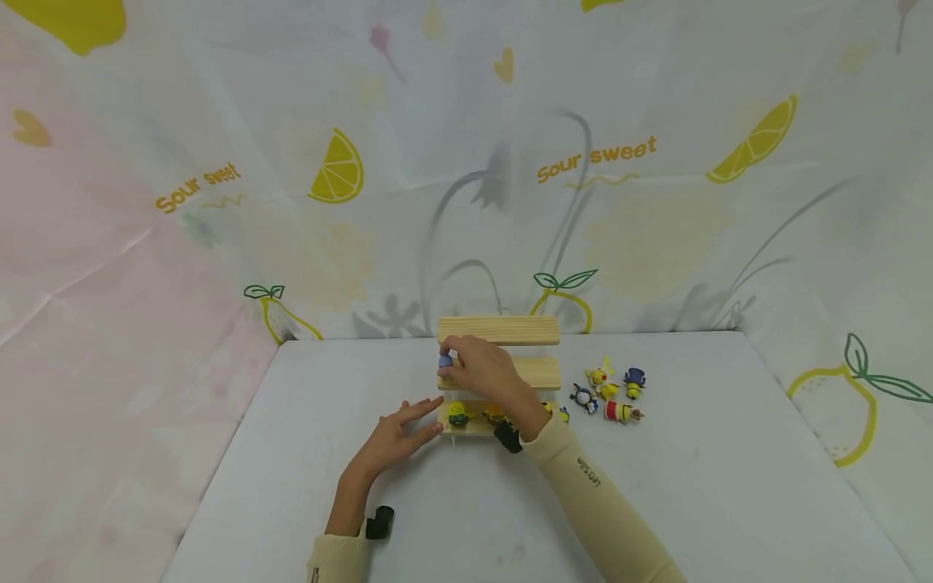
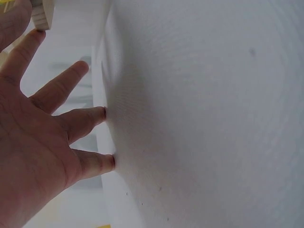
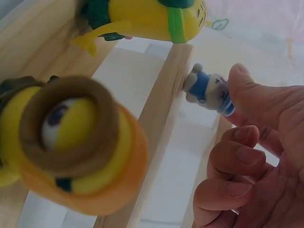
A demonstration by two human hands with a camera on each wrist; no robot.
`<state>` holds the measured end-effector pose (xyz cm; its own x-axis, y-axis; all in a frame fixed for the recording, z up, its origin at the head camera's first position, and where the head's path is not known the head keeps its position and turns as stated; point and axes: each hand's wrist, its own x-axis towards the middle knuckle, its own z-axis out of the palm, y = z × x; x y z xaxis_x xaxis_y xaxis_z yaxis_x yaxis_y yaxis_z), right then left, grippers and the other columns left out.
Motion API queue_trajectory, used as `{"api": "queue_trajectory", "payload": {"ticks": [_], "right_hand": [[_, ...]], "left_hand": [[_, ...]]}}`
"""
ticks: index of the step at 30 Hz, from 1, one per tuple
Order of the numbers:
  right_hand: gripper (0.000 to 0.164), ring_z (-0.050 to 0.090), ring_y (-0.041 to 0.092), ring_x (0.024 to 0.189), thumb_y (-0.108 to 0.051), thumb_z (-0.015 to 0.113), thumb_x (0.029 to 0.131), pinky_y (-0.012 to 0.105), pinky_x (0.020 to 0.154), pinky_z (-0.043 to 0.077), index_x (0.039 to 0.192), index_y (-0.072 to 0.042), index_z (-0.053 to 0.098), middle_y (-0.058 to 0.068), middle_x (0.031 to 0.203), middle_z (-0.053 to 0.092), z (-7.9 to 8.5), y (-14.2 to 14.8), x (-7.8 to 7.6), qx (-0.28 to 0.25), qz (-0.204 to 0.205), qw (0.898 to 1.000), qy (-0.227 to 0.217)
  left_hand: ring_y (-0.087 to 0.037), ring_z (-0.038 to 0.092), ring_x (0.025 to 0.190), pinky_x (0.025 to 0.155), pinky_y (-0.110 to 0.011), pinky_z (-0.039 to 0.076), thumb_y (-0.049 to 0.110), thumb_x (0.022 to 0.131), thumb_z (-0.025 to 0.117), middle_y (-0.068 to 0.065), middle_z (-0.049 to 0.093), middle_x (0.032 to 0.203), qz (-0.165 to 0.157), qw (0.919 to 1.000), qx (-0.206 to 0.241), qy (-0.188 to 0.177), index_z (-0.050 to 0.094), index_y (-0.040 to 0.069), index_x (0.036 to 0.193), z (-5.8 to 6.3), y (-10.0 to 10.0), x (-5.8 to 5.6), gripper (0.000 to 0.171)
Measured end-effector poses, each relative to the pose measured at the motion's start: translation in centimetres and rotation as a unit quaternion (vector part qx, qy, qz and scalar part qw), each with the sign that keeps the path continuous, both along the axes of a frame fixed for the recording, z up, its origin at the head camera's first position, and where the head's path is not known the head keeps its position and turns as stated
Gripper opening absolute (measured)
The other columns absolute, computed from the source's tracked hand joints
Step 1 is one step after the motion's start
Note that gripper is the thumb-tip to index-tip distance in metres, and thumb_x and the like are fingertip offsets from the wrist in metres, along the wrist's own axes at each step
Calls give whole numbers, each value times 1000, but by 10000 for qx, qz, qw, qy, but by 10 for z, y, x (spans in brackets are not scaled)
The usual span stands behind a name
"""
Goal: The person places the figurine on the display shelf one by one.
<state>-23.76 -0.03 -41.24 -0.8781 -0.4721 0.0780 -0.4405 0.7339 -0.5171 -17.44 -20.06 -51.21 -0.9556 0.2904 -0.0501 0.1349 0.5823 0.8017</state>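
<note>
A: What does the right hand (image 1: 485,371) hold?
B: Its thumb and fingertip pinch a small blue-and-grey figurine (image 3: 209,90), near the centre of the head view, at the left end of the middle board (image 1: 538,373) of a wooden rack (image 1: 499,329). Whether its feet touch the wood cannot be told.
A: And the left hand (image 1: 394,441)?
B: Lower left of the rack, fingers spread apart, gripping nothing. At upper left of the left-wrist view, one fingertip touches a wooden end (image 2: 42,18).
A: What lies farther out?
B: Yellow figurines (image 1: 457,414) on the lowest board (image 1: 474,430); right of centre, a cluster of figurines (image 1: 607,390) on the desk (image 1: 656,502); behind, a lemon-print cloth (image 1: 452,105).
</note>
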Motion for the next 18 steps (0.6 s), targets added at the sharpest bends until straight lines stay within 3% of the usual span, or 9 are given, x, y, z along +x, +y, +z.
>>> {"api": "queue_trajectory", "payload": {"ticks": [5,11,18], "right_hand": [[32,44,11,54,-36,67,86,24,45,35,113,-21,62,-5,67,50,-1,2,1,46,18,10000,28],[27,44,11,52,-37,67,85,24,44,34,106,-20,62,-4,65,50,-2,4,3,-73,1,10000,67],[30,46,10,53,-40,68,84,25,45,37,100,-17,60,-6,64,52,-2,5,6,-220,-80,9997,-63]], "left_hand": [[-41,18,135,96,-73,0,47,86,61,-3,42,141,-7,10000,4,31,50,36,134,0,0,0,50],[-42,19,134,95,-74,0,42,88,62,-5,43,140,-51,9999,-1,151,50,36,134,-1,0,0,47],[-41,18,134,96,-73,1,46,87,62,-3,43,140,31,10000,18,47,51,38,133,-2,0,0,48]]}}
